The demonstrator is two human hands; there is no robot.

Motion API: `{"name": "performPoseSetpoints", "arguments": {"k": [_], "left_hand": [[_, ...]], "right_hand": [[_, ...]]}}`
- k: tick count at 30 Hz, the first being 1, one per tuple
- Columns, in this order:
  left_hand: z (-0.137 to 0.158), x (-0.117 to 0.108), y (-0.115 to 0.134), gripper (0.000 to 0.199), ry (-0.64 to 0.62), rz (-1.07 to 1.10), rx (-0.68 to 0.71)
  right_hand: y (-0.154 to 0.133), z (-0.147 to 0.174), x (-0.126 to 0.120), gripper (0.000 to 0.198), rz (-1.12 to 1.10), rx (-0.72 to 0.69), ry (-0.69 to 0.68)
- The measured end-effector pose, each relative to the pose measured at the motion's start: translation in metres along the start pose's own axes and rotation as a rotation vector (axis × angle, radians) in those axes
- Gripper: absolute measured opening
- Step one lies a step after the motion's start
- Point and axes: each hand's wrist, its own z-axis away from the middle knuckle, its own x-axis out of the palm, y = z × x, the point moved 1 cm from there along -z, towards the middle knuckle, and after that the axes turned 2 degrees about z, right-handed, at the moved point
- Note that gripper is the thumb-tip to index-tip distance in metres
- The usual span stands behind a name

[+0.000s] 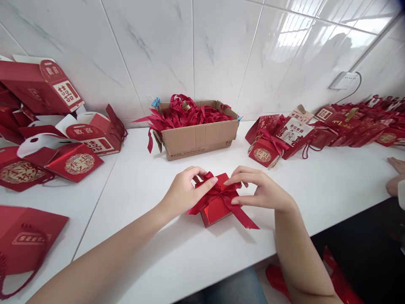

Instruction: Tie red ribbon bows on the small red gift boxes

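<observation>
A small shiny red gift box (218,211) sits on the white table before me, with a dark red satin ribbon (220,193) tied in a bow over its top. Two ribbon tails spread toward me, one to each side. My left hand (186,192) grips the bow's left loop, thumb lying across it and fingers curled behind. On the other side, my right hand (257,188) holds the right loop between thumb and fingers. Parts of both loops are hidden by my fingers.
Behind the gift box stands a cardboard box (202,141) heaped with red ribbons. Red gift boxes (76,162) are piled at left, a red bag (28,240) nearer. More decorated boxes (262,154) line the right side. Another person's hand (397,175) rests at the far right edge.
</observation>
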Motion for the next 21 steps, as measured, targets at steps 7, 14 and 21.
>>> {"name": "performPoseSetpoints", "arguments": {"k": [7,14,21], "left_hand": [[-0.0027,-0.0027,0.0037,0.021,0.047,0.034,0.033],[-0.0035,-0.0054,0.0033,0.020,0.116,-0.047,0.125],[-0.0014,-0.0049,0.0030,0.023,0.160,-0.107,0.198]], "right_hand": [[-0.0026,0.0001,0.0063,0.009,0.048,-0.032,0.020],[-0.0013,0.0039,0.0069,0.008,0.015,0.061,-0.022],[-0.0026,0.0034,0.0088,0.009,-0.011,0.009,-0.094]]}}
